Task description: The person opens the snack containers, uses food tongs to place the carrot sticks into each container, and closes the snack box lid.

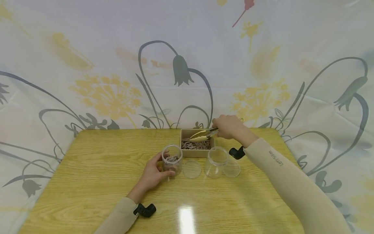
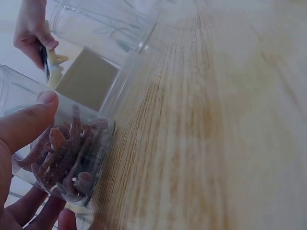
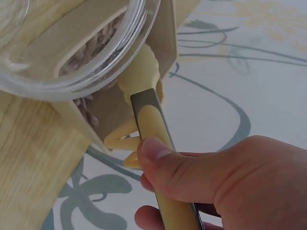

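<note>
My left hand grips a clear jar from its left side, thumb in front and fingers behind. Brown dried strips fill the lower part of that jar, which stands on the table. With my right hand I hold yellow-tipped tongs by their handles, thumb on top. The tongs' heads reach into a beige rectangular box, low over the brown strips lying there. In the right wrist view a jar rim covers part of the box and the tongs' tips.
A second clear jar, with nothing seen inside, stands right of the first. One round clear lid lies between the jars, another right of the second jar. The wooden table ends at a flower-patterned backdrop behind the box.
</note>
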Available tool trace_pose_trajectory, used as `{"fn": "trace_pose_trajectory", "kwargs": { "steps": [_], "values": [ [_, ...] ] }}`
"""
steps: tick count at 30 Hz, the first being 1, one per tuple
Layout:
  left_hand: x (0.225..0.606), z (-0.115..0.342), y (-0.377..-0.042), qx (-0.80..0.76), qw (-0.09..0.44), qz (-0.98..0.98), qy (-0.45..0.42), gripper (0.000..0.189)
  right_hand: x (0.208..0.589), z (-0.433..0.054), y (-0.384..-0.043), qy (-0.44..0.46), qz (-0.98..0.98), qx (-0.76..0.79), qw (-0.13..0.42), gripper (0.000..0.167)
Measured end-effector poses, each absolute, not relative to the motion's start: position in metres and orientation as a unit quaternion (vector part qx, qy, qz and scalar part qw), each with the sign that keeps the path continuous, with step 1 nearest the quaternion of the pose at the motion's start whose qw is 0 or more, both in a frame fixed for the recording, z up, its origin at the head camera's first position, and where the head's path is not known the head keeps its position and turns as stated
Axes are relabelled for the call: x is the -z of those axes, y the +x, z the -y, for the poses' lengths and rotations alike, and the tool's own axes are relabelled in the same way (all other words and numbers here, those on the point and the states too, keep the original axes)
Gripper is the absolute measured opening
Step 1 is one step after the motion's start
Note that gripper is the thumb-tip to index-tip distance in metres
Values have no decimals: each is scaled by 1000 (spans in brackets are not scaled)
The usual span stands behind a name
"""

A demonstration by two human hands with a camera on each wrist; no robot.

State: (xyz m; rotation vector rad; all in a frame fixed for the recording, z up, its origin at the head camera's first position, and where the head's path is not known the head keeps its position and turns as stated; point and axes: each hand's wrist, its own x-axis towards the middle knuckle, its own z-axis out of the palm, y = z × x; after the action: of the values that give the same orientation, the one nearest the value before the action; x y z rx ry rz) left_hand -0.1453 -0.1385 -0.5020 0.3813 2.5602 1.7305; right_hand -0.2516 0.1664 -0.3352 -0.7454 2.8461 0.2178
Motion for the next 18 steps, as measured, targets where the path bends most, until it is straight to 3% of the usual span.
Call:
{"fn": "trace_pose_trajectory", "kwargs": {
  "steps": [7, 18],
  "values": [
    [502, 138, -145, -555, 12, -823, 120, 83, 336, -165, -255, -247, -960, -67, 115, 50],
    [503, 138, -145, -554, 16, -825, 112, 82, 345, -162, -261, -231, -953, -49, 188, 46]
  ]
}}
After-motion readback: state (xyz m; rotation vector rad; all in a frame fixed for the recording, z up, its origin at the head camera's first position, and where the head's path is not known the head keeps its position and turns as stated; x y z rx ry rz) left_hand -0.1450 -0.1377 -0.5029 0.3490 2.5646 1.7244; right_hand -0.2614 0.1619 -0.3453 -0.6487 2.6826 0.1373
